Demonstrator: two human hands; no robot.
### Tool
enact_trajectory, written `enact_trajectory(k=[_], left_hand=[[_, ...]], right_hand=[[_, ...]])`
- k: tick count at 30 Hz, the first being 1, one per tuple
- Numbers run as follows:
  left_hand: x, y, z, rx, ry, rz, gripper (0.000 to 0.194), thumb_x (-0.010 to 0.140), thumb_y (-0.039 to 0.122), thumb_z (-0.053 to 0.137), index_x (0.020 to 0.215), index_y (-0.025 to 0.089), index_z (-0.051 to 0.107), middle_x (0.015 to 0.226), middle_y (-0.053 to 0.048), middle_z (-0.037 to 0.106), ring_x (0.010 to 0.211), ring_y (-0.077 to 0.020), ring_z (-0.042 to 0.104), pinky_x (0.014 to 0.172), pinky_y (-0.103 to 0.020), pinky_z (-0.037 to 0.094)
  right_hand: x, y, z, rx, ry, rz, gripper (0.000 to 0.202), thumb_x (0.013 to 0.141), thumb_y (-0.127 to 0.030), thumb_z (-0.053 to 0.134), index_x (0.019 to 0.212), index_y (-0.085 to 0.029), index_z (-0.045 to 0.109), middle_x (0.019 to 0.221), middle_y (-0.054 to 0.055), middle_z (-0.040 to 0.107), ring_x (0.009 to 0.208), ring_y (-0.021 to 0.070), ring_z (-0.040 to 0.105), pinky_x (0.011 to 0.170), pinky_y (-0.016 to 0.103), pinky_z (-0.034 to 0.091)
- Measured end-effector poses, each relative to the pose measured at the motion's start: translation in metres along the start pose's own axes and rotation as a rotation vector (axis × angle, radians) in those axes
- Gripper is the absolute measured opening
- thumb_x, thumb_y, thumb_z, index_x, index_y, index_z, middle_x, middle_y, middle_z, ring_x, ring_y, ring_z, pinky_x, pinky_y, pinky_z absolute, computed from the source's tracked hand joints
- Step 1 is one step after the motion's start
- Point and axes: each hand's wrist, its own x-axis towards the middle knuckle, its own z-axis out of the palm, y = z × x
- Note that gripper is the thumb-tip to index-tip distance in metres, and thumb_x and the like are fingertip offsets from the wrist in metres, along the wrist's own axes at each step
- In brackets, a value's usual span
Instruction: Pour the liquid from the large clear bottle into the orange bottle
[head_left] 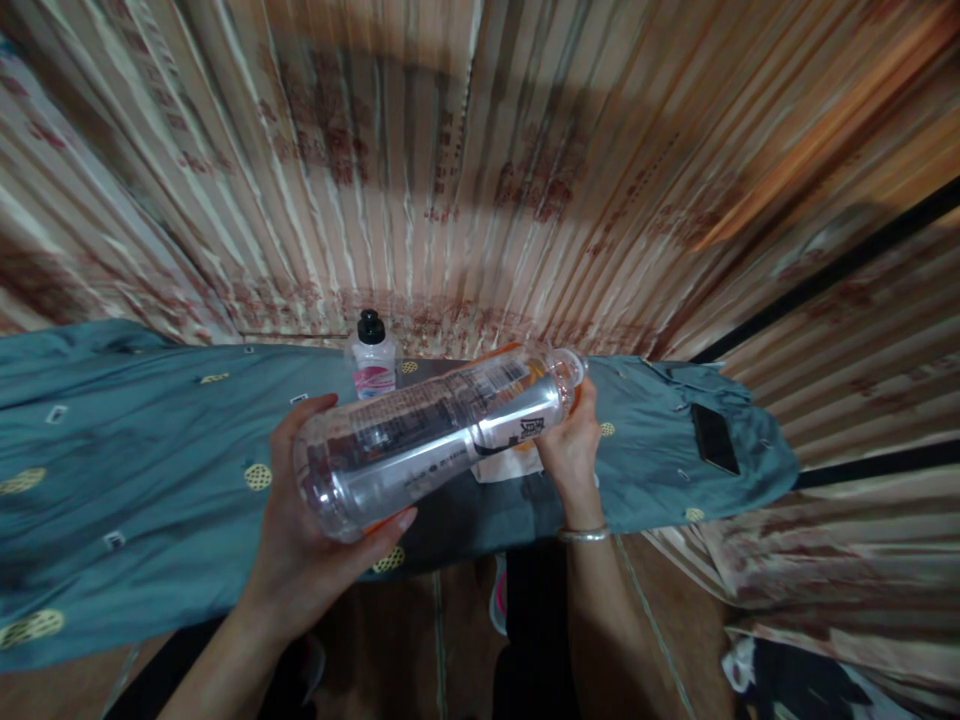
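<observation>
A large clear plastic bottle (435, 435) with an orange and silver printed label is held slantwise in front of me, its neck to the upper right. My left hand (300, 545) is closed around the bottle's base, the thumb along its lower side. Near the neck, my right hand (574, 450) grips the bottle from behind, with its fingers mostly hidden. I cannot tell whether a cap is on the neck. Just behind stands a small clear bottle (374, 365) with a black cap and a pink label. A white, flat piece (510, 465) lies partly hidden below the large bottle.
A teal cloth with yellow pineapple prints (172, 480) covers the long narrow surface. A dark phone (715, 438) lies at its right end. Pleated patterned curtains (420, 180) hang behind, and black poles (832, 265) cross at the right. Dark fabric (802, 680) is on the floor.
</observation>
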Motion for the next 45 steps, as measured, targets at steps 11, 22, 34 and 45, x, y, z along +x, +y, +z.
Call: enact_trajectory(k=[11, 22, 34, 45], left_hand=[[0.0010, 0.0014, 0.0011, 0.003, 0.000, 0.046, 0.091, 0.064, 0.036, 0.091, 0.145, 0.037, 0.050, 0.121, 0.001, 0.067, 0.097, -0.0204, 0.076, 0.081, -0.034, 0.068], [0.0004, 0.0027, 0.0011, 0.004, -0.013, 0.001, 0.091, 0.064, 0.035, 0.091, 0.145, 0.043, 0.051, 0.116, 0.003, 0.069, 0.095, -0.0238, 0.076, 0.082, -0.043, 0.069], [0.0025, 0.0023, -0.0005, 0.014, -0.028, 0.057, 0.089, 0.068, 0.037, 0.090, 0.147, 0.034, 0.049, 0.113, 0.001, 0.071, 0.091, -0.0196, 0.077, 0.078, -0.033, 0.068], [0.0012, -0.0022, 0.0005, 0.018, -0.010, 0.095, 0.091, 0.069, 0.043, 0.089, 0.150, 0.039, 0.048, 0.114, 0.001, 0.069, 0.091, -0.0207, 0.076, 0.076, -0.036, 0.069]], right_hand=[[0.0001, -0.0013, -0.0011, 0.011, -0.005, 0.000, 0.075, 0.071, -0.042, 0.070, 0.139, -0.015, 0.059, 0.112, 0.017, 0.082, 0.093, 0.0350, 0.080, 0.081, 0.045, 0.065], [0.0002, -0.0022, -0.0011, 0.007, 0.001, 0.024, 0.074, 0.070, -0.045, 0.068, 0.138, -0.016, 0.060, 0.112, 0.016, 0.082, 0.094, 0.0354, 0.080, 0.081, 0.045, 0.064], [0.0003, -0.0038, -0.0017, -0.007, -0.009, 0.036, 0.076, 0.069, -0.045, 0.069, 0.139, -0.016, 0.060, 0.108, 0.015, 0.082, 0.093, 0.0357, 0.079, 0.079, 0.043, 0.064], [-0.0004, -0.0034, -0.0013, -0.007, -0.021, 0.045, 0.077, 0.071, -0.047, 0.069, 0.140, -0.015, 0.059, 0.114, 0.019, 0.081, 0.097, 0.0385, 0.079, 0.085, 0.049, 0.064]])
